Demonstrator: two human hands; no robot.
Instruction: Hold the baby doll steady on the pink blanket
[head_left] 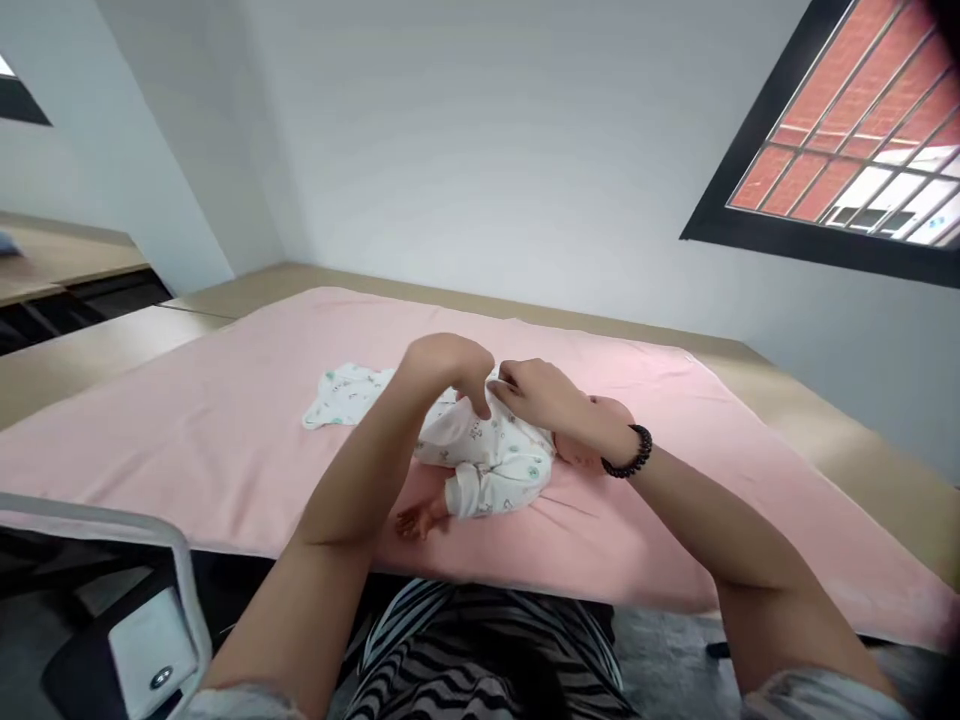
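Note:
A baby doll [420, 520] lies on the pink cloth [225, 420], dressed in a white printed onesie [495, 465]. Its small hand sticks out of a sleeve near the cloth's front edge; its head [611, 408] is mostly hidden behind my right wrist. My left hand [450, 365] pinches the onesie fabric at the doll's chest. My right hand [544, 395], a dark bead bracelet on its wrist, grips the same fabric right beside it. The loose lower part of the onesie [341, 395] spreads flat to the left.
The pink cloth covers a wooden table [825, 420] that stands against a white wall. A window [847, 130] with a brick view is at the upper right. A grey and white chair part [150, 640] sits at the lower left. More wooden desks [60, 260] stand at the far left.

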